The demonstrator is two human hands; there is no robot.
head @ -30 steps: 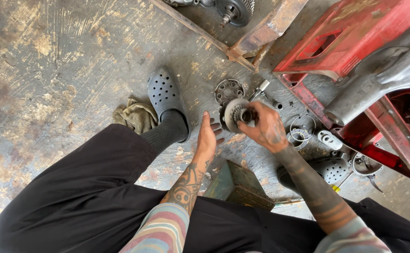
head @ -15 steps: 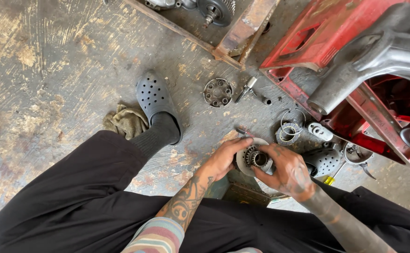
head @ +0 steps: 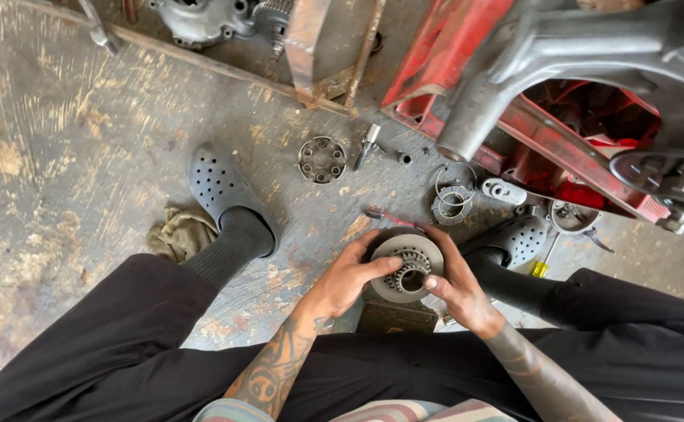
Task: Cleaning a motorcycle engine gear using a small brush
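workshop | stained concrete floor | scattered metal parts | red frame

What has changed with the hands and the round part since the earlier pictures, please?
The toothed round part came from out near the floor parts back toward the person's lap. The left hand, open beside it a second ago, now grips it along with the right hand. The holed disc, rag and clogs stayed put.

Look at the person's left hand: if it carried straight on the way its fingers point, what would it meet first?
Probably the right hand. The left hand points across the round grey toothed metal disc both hold; depth is unclear.
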